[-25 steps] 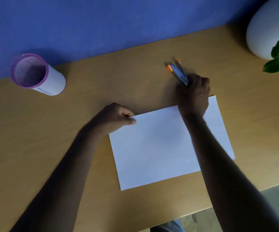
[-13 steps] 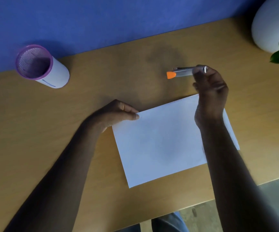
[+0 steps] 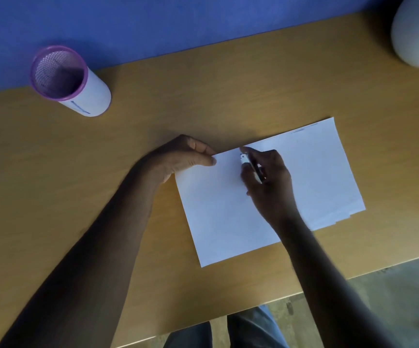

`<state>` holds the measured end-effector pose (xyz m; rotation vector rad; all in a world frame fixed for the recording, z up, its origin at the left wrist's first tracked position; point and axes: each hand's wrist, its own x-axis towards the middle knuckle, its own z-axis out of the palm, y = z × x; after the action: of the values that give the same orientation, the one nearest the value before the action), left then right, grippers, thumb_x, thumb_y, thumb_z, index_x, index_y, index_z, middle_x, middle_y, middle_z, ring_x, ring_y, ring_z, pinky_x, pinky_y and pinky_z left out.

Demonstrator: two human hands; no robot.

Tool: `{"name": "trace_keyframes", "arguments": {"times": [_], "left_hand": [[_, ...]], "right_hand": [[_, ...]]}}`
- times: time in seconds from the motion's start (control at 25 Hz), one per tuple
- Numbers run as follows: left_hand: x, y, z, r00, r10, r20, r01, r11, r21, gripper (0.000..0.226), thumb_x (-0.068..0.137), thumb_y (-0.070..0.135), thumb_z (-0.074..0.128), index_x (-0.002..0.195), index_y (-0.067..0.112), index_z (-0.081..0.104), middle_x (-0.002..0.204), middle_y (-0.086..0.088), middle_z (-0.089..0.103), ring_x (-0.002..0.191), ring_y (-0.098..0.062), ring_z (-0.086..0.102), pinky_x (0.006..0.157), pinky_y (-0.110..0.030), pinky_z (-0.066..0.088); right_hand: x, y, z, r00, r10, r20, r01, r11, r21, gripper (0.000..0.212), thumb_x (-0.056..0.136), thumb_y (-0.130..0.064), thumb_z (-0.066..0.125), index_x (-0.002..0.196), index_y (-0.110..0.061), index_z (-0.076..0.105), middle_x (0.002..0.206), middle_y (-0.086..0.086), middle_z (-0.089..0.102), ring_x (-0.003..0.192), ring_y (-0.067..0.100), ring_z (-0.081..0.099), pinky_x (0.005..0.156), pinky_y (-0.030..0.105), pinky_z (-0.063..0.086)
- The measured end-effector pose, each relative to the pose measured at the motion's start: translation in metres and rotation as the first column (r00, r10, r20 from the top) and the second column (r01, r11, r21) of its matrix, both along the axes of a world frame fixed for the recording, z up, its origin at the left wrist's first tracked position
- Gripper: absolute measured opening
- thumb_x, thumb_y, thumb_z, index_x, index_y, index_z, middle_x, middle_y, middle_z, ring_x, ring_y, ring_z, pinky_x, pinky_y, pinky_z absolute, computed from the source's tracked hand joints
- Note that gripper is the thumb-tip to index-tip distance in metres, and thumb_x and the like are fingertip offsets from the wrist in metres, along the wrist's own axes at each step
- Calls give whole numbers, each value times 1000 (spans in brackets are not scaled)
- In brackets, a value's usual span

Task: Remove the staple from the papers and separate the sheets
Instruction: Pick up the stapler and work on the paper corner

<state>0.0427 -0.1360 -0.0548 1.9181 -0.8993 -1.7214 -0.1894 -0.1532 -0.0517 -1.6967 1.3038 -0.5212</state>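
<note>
white papers (image 3: 266, 197) lie flat on a wooden desk (image 3: 153, 247), near its front edge, their stepped lower-right corner showing more than one sheet. the left hand (image 3: 185, 156) pinches the stack's upper-left corner, thumb on top, pinning it. the right hand (image 3: 268, 177) is closed around a small staple remover (image 3: 249, 164), its pale tip resting on the paper near the top edge, just right of the left thumb. the step in hand looks like setting the tool at the staple (the staple itself is too small to make out). next, by this reading, the tip must slide under the staple and lever it up while the left hand keeps the sheets from shifting. a purple-rimmed mesh holder (image 3: 65, 79) stands well apart at upper left.
</note>
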Motion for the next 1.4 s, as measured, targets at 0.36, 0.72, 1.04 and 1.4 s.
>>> {"name": "trace_keyframes", "arguments": {"times": [0.36, 0.72, 1.04, 1.4], "left_hand": [[-3, 2, -7, 998, 67, -12, -67, 997, -45, 22, 82, 26, 85, 102, 19, 83, 108, 9, 79, 106, -3, 65, 89, -20, 46], [-1, 1, -13, 999, 23, 31, -21, 998, -59, 17, 84, 28, 84, 100, 20, 82, 99, 17, 75, 98, 3, 62, 78, -14, 44], [-4, 3, -14, 996, 23, 83, -15, 995, -98, 17, 84, 27, 84, 99, 18, 83, 96, 15, 76, 98, -4, 64, 82, -20, 47], [-3, 2, -11, 996, 6, 85, 1, 997, -81, 12, 85, 26, 83, 95, 20, 82, 97, 9, 78, 102, -9, 66, 89, -27, 52]], "right_hand": [[12, 14, -10, 982, 92, -165, -142, 934, -328, 23, 90, -15, 76, 112, -12, 71, 105, 2, 70, 86, 14, 63, 71, 15, 48], [14, 11, -5, 976, 100, -196, -165, 921, -353, 25, 92, -15, 76, 116, -11, 74, 107, 5, 72, 90, 15, 66, 76, 20, 55], [14, 11, -4, 973, 111, -201, -171, 936, -309, 30, 92, -10, 76, 121, -15, 75, 114, 4, 71, 99, 17, 68, 81, 22, 55], [16, 6, -8, 980, 132, -150, -171, 940, -294, 28, 92, -11, 77, 120, -14, 76, 113, 5, 72, 100, 18, 69, 85, 21, 57]]}}
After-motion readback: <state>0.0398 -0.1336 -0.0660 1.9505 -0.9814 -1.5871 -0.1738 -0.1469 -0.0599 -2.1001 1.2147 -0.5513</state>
